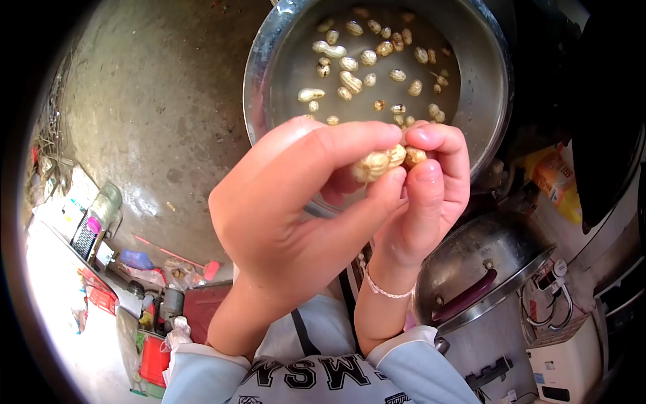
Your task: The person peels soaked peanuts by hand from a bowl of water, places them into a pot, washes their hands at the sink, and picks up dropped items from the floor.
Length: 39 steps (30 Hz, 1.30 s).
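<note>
In front of my chest, both hands meet over the near rim of a large metal basin [254,74]. My left hand [282,195] pinches a pale peanut in its shell [372,166] between thumb and index finger. Close against it, my right hand [431,182] holds a browner peanut piece [415,156] between thumb and fingertips. Whether these are two peanuts or parts of one I cannot tell. Cloudy water [377,64] fills the basin, with many unshelled peanuts [350,82] scattered in it. The basin's near side is partly hidden behind my hands.
A shiny metal lid or pan with a dark purple handle [464,296] sits at the lower right. Beyond it are a yellow-orange package [558,182] and a white box [565,367]. On the left, a concrete floor [155,101] borders clutter, including a red container [155,360] and a plastic bottle [105,204].
</note>
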Motion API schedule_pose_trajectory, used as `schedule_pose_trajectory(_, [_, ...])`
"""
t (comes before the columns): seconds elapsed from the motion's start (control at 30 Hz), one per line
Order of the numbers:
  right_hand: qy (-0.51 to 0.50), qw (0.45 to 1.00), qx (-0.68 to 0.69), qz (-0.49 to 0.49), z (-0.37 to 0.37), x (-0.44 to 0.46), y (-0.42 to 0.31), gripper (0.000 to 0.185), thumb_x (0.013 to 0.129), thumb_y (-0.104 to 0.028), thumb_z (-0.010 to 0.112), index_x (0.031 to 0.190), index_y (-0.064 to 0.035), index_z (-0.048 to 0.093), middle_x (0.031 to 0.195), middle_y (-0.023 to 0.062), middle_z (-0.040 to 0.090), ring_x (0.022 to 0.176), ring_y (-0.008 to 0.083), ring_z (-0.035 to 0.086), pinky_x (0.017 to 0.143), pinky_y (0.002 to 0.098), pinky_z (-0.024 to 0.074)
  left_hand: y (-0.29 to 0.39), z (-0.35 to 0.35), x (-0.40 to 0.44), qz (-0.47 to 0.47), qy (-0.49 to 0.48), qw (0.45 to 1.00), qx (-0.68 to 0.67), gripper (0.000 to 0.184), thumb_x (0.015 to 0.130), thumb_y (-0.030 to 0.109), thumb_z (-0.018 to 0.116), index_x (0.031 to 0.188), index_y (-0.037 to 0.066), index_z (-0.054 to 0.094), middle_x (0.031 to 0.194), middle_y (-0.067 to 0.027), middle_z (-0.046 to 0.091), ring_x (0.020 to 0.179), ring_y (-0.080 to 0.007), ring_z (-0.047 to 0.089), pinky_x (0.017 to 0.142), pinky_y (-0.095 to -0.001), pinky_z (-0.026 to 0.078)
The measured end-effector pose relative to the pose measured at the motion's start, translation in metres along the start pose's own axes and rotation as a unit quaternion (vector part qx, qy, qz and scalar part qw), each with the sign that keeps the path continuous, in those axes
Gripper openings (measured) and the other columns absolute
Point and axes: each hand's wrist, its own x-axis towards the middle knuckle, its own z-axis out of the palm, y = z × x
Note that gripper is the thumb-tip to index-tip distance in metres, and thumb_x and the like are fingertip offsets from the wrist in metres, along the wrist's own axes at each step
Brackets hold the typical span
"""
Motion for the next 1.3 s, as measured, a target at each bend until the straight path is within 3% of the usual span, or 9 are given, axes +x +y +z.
schedule_pose_trajectory(0.2, [0.022,0.993,0.105,0.053,0.005,-0.005,-0.001,0.021,0.079,-0.005,0.053,0.095,0.0027,0.043,0.083,0.0051,0.05,0.07,0.0053,0.045,0.064,0.0165,0.0379,-0.014,0.006,0.005,0.008,-0.021,0.996,-0.082,0.024,0.07,0.001,0.064,0.092,-0.004,0.055,0.086,-0.0072,0.051,0.069,-0.0093,0.048,0.062,-0.0172,0.038])
schedule_pose_trajectory(0.3, [-0.018,0.989,0.123,0.081,0.0,-0.006,-0.003,0.023,0.078,-0.004,0.053,0.097,0.0023,0.041,0.083,0.0047,0.049,0.07,0.0048,0.045,0.063,0.0159,0.037,-0.018,0.008,0.008,0.103,-0.002,0.993,-0.054,0.025,0.076,0.012,0.061,0.093,-0.004,0.052,0.088,-0.0066,0.049,0.071,-0.0092,0.048,0.063,-0.0173,0.038])
schedule_pose_trajectory(0.4, [-0.014,0.989,0.127,0.079,0.0,-0.007,-0.001,0.025,0.076,-0.002,0.054,0.097,0.0023,0.041,0.083,0.0046,0.049,0.07,0.0048,0.044,0.062,0.0155,0.0362,-0.008,0.01,0.003,-0.042,0.014,0.985,-0.166,0.023,0.082,0.016,0.055,0.094,-0.002,0.047,0.086,-0.0048,0.048,0.07,-0.0062,0.044,0.061,-0.0156,0.035])
schedule_pose_trajectory(0.63, [-0.014,0.994,0.105,0.032,0.0,0.0,0.0,0.019,0.073,-0.002,0.058,0.088,0.0023,0.047,0.08,0.0067,0.051,0.07,0.0076,0.046,0.065,0.0175,0.0377,-0.007,0.005,0.004,-0.034,-0.055,0.994,-0.088,0.032,0.083,0.033,0.051,0.084,0.001,0.046,0.076,-0.0018,0.044,0.061,-0.0057,0.039,0.053,-0.0169,0.03])
schedule_pose_trajectory(0.73, [-0.011,0.993,0.117,0.022,0.01,0.004,-0.005,0.018,0.074,-0.005,0.061,0.085,0.0023,0.049,0.075,0.0079,0.052,0.064,0.0079,0.046,0.061,0.0175,0.0371,-0.006,0.007,0.003,-0.017,-0.069,0.997,-0.034,0.044,0.084,0.045,0.04,0.082,0.002,0.045,0.068,-0.0007,0.042,0.059,-0.0066,0.038,0.051,-0.0194,0.03])
schedule_pose_trajectory(0.87, [-0.043,0.994,0.097,-0.006,0.01,0.007,-0.003,0.018,0.074,-0.005,0.061,0.085,0.0026,0.049,0.072,0.0075,0.052,0.062,0.007,0.044,0.056,0.0169,0.035,-0.006,0.008,0.005,-0.013,-0.063,0.997,-0.034,0.043,0.085,0.044,0.04,0.083,0.001,0.046,0.068,-0.0017,0.045,0.059,-0.0076,0.041,0.051,-0.02,0.032])
schedule_pose_trajectory(0.93, [-0.032,0.999,-0.007,-0.028,0.016,0.009,-0.006,0.022,0.078,-0.018,0.058,0.082,-0.0009,0.045,0.064,0.0025,0.043,0.053,0.0068,0.034,0.05,0.0195,0.0293,-0.006,0.008,0.006,-0.005,-0.066,0.997,-0.028,0.042,0.085,0.043,0.04,0.083,0.001,0.046,0.068,-0.0023,0.048,0.058,-0.0077,0.044,0.05,-0.0199,0.034])
schedule_pose_trajectory(1.17, [-0.102,0.992,-0.011,-0.078,0.017,0.011,-0.003,0.025,0.076,-0.018,0.061,0.08,-0.0002,0.044,0.064,0.0032,0.042,0.052,0.0059,0.033,0.049,0.0183,0.0278,-0.01,0.0,0.005,0.01,-0.111,0.993,-0.035,0.037,0.086,0.037,0.041,0.085,0.0,0.044,0.065,-0.0031,0.05,0.054,-0.0066,0.046,0.049,-0.0196,0.037])
schedule_pose_trajectory(1.3, [-0.039,0.995,-0.06,-0.067,0.03,0.011,-0.005,0.024,0.076,-0.018,0.059,0.078,-0.0003,0.043,0.063,0.0034,0.041,0.051,0.0057,0.032,0.047,0.0174,0.0265,-0.012,0.0,0.005,-0.018,-0.075,0.991,-0.105,0.038,0.086,0.038,0.04,0.084,0.0,0.044,0.065,-0.0025,0.047,0.055,-0.0067,0.043,0.05,-0.0191,0.035])
